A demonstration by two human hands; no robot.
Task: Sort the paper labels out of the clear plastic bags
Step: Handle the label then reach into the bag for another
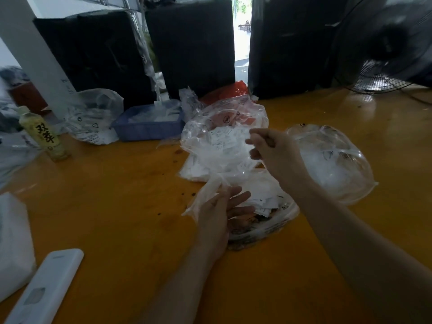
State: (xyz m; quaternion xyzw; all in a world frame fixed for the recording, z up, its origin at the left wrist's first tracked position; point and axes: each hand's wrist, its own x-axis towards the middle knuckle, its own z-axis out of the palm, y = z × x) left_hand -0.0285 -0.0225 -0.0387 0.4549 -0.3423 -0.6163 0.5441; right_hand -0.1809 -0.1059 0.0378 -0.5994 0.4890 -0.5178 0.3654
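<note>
A heap of clear plastic bags [224, 146] with small white paper labels [222, 137] inside lies at the table's middle. A nearer clear bag [264, 220] holds more paper labels [264, 203]. My left hand [219, 216] has straight fingers against that near bag's open edge. My right hand [271, 148] hovers over the heap with thumb and fingers curled; whether it pinches plastic film is hidden by blur. A puffed clear bag [334, 160] lies to the right.
The orange table [117, 206] carries a blue tray [149, 127] of plastic, a drink bottle [44, 136], a white bag [93, 118], a white remote-like case [46, 288] and white foam [14, 244] on the left. Black bundles [191, 45] and a fan [388, 45] stand behind.
</note>
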